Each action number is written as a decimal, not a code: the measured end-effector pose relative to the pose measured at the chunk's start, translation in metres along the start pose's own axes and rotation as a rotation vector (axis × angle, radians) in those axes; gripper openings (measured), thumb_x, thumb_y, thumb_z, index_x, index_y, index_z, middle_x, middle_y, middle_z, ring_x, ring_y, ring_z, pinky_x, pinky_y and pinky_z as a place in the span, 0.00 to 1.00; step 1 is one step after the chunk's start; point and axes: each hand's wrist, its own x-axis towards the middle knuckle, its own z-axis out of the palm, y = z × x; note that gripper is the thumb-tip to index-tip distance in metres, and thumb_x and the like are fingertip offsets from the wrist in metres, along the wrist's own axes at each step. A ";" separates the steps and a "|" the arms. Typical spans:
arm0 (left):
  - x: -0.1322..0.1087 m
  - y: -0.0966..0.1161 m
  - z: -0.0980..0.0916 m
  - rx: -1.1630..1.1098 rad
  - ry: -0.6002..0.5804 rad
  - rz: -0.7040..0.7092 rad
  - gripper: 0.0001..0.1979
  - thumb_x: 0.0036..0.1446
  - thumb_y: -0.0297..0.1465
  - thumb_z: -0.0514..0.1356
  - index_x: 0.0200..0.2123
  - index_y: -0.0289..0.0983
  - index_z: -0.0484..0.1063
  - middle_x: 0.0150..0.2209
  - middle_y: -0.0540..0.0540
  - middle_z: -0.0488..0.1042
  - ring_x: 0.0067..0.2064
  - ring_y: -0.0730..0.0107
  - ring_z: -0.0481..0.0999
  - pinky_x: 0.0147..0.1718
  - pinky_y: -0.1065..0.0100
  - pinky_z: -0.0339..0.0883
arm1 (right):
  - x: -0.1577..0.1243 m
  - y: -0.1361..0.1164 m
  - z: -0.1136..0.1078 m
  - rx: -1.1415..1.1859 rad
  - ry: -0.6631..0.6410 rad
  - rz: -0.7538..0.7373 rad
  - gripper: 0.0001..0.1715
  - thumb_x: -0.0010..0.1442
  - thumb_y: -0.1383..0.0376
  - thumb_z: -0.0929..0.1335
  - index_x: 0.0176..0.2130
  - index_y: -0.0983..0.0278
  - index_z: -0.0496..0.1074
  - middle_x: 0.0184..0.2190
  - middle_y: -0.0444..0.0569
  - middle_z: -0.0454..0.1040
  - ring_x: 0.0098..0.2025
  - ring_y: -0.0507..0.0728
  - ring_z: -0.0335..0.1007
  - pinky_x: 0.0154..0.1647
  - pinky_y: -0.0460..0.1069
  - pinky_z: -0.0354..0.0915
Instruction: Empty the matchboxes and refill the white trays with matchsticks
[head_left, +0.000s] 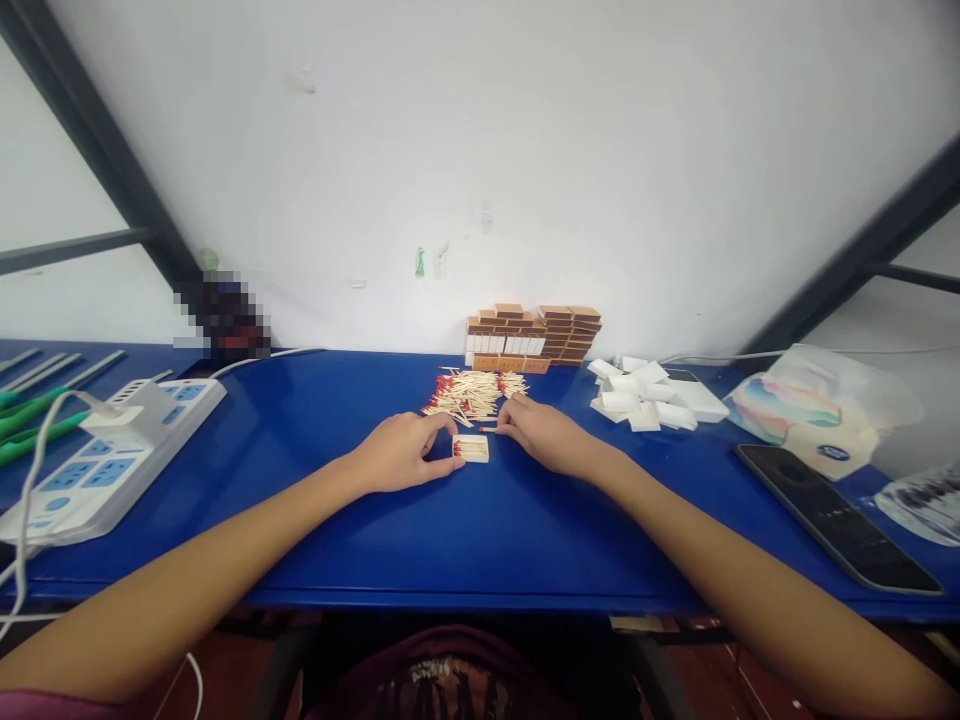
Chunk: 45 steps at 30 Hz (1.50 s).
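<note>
Two bare arms reach forward and lean in toward the middle: the left arm [255, 535] comes from one side, the right arm [712, 550] from the other. The left hand [397, 453] has its back up, and its thumb [444, 467] and pointing finger curve like a C, with a gap between the tips. The right hand [546, 433] is near it — not touching — with its fingers [512, 415] bent and pinched at the tips.
</note>
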 end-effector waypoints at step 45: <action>0.001 0.003 0.004 -0.006 0.009 -0.019 0.19 0.61 0.50 0.63 0.44 0.40 0.75 0.24 0.54 0.71 0.26 0.70 0.70 0.27 0.69 0.54 | 0.010 0.011 0.006 0.175 0.093 -0.027 0.07 0.69 0.63 0.68 0.37 0.63 0.71 0.35 0.49 0.74 0.36 0.56 0.68 0.36 0.48 0.59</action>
